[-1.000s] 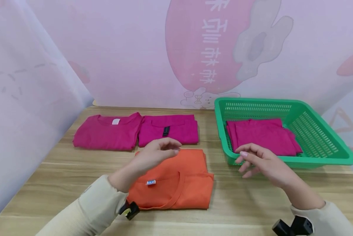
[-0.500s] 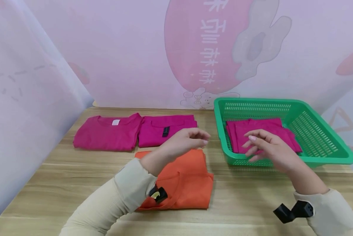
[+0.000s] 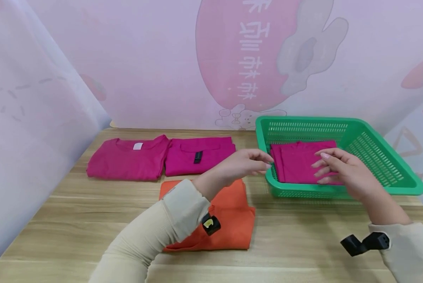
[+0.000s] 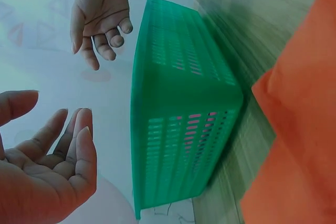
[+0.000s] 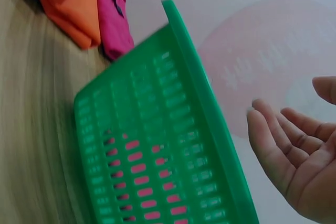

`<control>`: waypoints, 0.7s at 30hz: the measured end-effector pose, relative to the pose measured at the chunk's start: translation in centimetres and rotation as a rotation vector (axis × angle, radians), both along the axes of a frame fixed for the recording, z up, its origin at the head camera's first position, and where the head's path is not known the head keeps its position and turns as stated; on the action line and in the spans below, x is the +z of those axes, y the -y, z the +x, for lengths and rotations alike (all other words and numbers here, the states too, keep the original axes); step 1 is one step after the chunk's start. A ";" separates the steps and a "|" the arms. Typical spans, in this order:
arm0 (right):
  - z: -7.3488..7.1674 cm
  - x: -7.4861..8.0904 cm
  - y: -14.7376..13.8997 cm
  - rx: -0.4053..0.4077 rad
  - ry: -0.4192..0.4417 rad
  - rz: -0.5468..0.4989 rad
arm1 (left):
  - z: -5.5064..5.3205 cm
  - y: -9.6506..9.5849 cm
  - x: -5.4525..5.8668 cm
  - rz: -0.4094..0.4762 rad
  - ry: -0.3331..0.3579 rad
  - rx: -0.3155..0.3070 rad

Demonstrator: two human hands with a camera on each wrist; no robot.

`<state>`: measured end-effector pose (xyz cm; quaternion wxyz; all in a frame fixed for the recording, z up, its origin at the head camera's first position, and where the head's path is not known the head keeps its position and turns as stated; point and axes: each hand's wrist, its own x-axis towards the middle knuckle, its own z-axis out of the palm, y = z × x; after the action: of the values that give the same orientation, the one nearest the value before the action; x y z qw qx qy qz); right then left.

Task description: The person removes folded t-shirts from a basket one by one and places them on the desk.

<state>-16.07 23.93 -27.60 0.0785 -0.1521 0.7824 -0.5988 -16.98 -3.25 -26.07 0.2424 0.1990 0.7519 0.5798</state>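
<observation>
My left hand (image 3: pixel 245 165) hovers beside the left rim of a green plastic basket (image 3: pixel 367 190), its fingers loosely bent and holding nothing. Over the basket's front rim is my right hand (image 3: pixel 349 171), also with relaxed fingers and nothing in them. Folded magenta clothing (image 3: pixel 296 163) lies inside the basket, partly covered by the right hand in the head view. Below my left forearm an orange folded shirt (image 3: pixel 232 232) rests on the table, its collar hidden by the sleeve. In the left wrist view both palms show bare, above the basket's rim.
Two more folded magenta shirts lie side by side at the back left: one with a white label (image 3: pixel 126 161), one with a black tag (image 3: pixel 183 159). A printed pale curtain (image 3: pixel 155 78) hangs behind the wooden table (image 3: pixel 56 224).
Both hands have moved right and a little away from me, the left from over the orange shirt to the basket's left rim. The clothes and basket stay in place.
</observation>
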 end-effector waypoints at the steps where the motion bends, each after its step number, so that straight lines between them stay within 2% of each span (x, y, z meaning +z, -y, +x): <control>1: -0.1 0.0 -0.2 -0.002 0.000 -0.005 | -0.1 -0.3 -0.1 0.004 0.007 -0.004; 3: -0.4 -0.1 -0.6 -0.003 -0.001 -0.017 | -0.4 -0.7 -0.1 0.000 0.015 -0.006; 5: -0.7 -0.3 -0.9 -0.002 -0.008 -0.019 | -0.1 -1.1 0.4 -0.016 0.024 0.003; 6: -0.8 -0.4 -1.1 -0.003 -0.011 -0.014 | -0.2 -1.4 0.3 -0.022 0.025 0.010; 10: -1.3 -0.8 -2.1 -0.039 -0.035 0.080 | -0.7 -2.5 0.0 -0.032 0.027 0.030; 12: -1.5 -1.0 -2.7 -0.063 -0.052 0.134 | -1.5 -3.2 -0.7 -0.030 0.013 0.023; 21: -2.7 -1.8 -5.0 -0.146 -0.060 0.189 | -2.1 -5.6 -1.0 -0.055 -0.016 -0.020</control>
<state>-18.77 28.89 -29.39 0.0253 -0.1046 0.8463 -0.5217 -19.09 2.38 -27.03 0.2478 0.2045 0.7676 0.5546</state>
